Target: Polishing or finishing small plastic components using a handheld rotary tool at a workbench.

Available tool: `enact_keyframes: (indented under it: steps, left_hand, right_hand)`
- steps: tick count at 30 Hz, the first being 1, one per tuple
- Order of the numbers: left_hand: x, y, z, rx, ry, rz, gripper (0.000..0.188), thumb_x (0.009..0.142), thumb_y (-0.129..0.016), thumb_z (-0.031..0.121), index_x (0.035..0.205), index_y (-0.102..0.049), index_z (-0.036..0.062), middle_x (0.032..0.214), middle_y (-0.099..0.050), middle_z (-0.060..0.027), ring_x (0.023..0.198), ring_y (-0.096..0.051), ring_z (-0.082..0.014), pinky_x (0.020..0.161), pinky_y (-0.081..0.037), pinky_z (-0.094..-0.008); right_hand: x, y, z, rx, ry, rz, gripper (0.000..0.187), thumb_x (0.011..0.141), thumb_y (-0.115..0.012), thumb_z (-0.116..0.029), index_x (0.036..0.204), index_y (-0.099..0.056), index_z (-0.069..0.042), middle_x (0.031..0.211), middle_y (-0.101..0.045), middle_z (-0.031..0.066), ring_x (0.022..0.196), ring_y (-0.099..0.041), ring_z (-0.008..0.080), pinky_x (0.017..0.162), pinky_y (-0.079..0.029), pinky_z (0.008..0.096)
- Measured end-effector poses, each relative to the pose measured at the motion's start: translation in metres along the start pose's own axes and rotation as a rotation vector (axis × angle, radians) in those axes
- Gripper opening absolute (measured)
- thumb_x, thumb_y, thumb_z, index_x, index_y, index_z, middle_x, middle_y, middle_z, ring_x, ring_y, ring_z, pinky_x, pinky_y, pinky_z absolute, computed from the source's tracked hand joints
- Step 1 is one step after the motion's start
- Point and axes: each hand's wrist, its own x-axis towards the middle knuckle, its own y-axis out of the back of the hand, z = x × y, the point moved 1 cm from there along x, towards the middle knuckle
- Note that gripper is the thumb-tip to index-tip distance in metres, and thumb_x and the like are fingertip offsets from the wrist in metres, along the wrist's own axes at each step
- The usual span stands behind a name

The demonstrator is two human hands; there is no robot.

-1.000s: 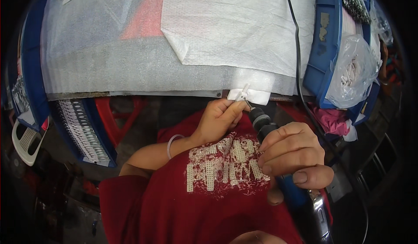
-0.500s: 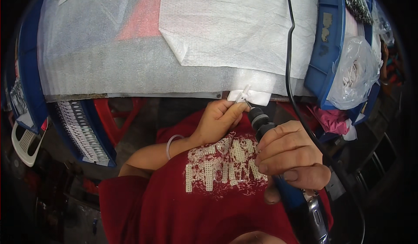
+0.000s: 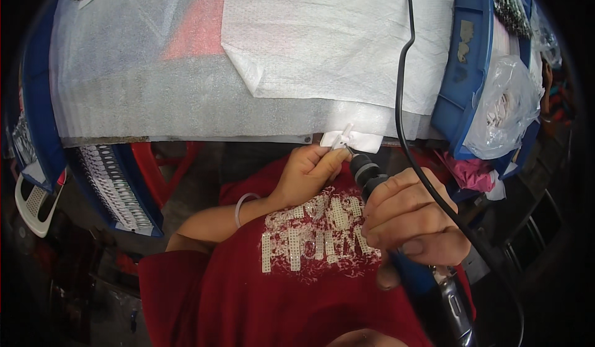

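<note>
Protruding from left grip, white piece

L grip pinched, R grip curled

Probably a workshop, power tool, blue bins

Dark floor; white perforated chair left; red frame below covered table.
</note>
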Motion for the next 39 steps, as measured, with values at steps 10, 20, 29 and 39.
enact_keyframes:
  steps: [10, 20, 29, 39]
  left_hand:
    - [-0.003, 0.000, 0.005, -0.041, 0.019, 0.005, 0.023, 0.097, -0.054, 0.019, 0.094, -0.066, 0.0002, 0.064, -0.051, 0.0052, 0.056, -0.041, -0.0017, 0.049, -0.032, -0.0180]
    - [0.000, 0.001, 0.000, -0.044, 0.019, -0.004, 0.028, 0.097, -0.054, 0.021, 0.078, -0.062, 0.0021, 0.060, -0.048, 0.0066, 0.053, -0.038, -0.0011, 0.047, -0.029, -0.0192]
    - [0.000, -0.001, 0.001, -0.035, 0.004, 0.002, 0.029, 0.097, -0.054, 0.020, 0.074, -0.060, 0.0026, 0.060, -0.048, 0.0065, 0.053, -0.038, -0.0017, 0.047, -0.030, -0.0197]
    - [0.000, 0.000, -0.003, -0.045, -0.015, 0.004, 0.030, 0.097, -0.054, 0.020, 0.075, -0.061, 0.0026, 0.059, -0.049, 0.0064, 0.053, -0.038, -0.0013, 0.047, -0.030, -0.0195]
  right_hand:
    - [-0.004, -0.004, -0.011, -0.053, -0.061, -0.013, 0.049, 0.082, -0.074, -0.029, 0.105, -0.037, -0.007, 0.079, -0.064, 0.0114, 0.063, -0.065, 0.0207, 0.054, -0.055, 0.0310]
    - [0.000, -0.011, -0.010, -0.047, -0.031, 0.006, 0.049, 0.082, -0.074, -0.030, 0.105, -0.037, -0.007, 0.080, -0.065, 0.0120, 0.062, -0.066, 0.0206, 0.056, -0.056, 0.0323]
    - [0.004, -0.013, -0.009, -0.036, -0.028, 0.024, 0.042, 0.081, -0.075, -0.027, 0.093, -0.040, -0.008, 0.078, -0.065, 0.0119, 0.060, -0.065, 0.0203, 0.054, -0.055, 0.0303]
    - [0.004, -0.017, -0.009, -0.052, -0.015, 0.013, 0.042, 0.081, -0.076, -0.027, 0.095, -0.041, -0.007, 0.075, -0.064, 0.0110, 0.057, -0.064, 0.0191, 0.053, -0.054, 0.0296]
